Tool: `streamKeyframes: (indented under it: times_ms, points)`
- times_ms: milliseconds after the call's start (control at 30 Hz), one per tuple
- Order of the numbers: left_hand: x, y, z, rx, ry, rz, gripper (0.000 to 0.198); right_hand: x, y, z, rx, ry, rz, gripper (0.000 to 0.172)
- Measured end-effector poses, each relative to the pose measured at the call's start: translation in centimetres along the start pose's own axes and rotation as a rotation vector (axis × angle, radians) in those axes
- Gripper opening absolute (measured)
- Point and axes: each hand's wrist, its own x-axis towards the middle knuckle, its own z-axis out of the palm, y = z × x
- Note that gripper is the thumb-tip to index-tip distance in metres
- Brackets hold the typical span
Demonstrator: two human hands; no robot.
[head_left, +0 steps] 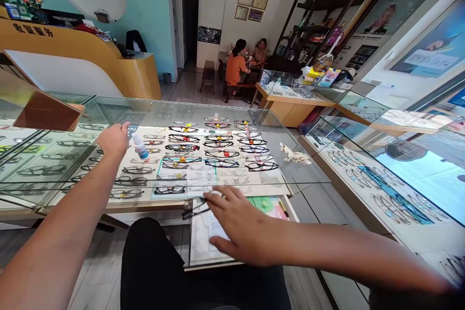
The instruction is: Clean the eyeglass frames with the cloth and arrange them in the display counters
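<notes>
In an optician's shop

The surface (189, 105) is a glass-topped display case, with eyeglasses (181, 147) laid out in rows beneath or on it, about thirty in the central block, too crowded for an exact count. Two more glass cases stand off to the right: the side case (363, 174) and the far case (290, 99). Beyond are one curved yellow reception desk (83, 55), four framed certificates (253, 5) on the wall, one wooden stool (208, 75) and two seated people (235, 69) at a table.

The left hand (114, 139) is open, its fingers extended, and holds nothing. It sits at the glass just beside one small spray bottle (140, 146) with a blue label; whether the bottle stands on or under the glass is hard to tell. The right hand (238, 225) lies palm down, fingers spread wide, over a white sheet (218, 232) at the near edge of the surface, with nothing visibly held. One dark eyeglass frame (196, 210) lies just beside its fingertips. One crumpled paper (294, 154) rests on the glass to the right, and one green leaflet (267, 206) lies near the right hand.
</notes>
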Motion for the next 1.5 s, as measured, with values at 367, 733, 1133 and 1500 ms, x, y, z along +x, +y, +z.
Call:
streamKeyframes:
  times_ms: [367,733,1133,1500]
  points:
    - [0.6,-0.1,0.3,0.009,-0.035,0.024,0.070,18.3,12.6,-8.8,-0.225,0.278,0.190,0.059]
    - [1.6,-0.6,1.4,0.002,-0.012,0.036,0.067,32.8,18.8,-7.2,-0.281,0.130,0.280,0.060]
    - [1.2,-0.2,0.9,-0.012,-0.041,0.031,0.060,35.3,18.7,-5.6,-0.259,0.073,0.329,0.065]
    - [0.8,0.0,0.4,-0.057,-0.002,0.084,0.031,21.8,12.1,-6.8,-0.224,0.299,0.053,0.054]
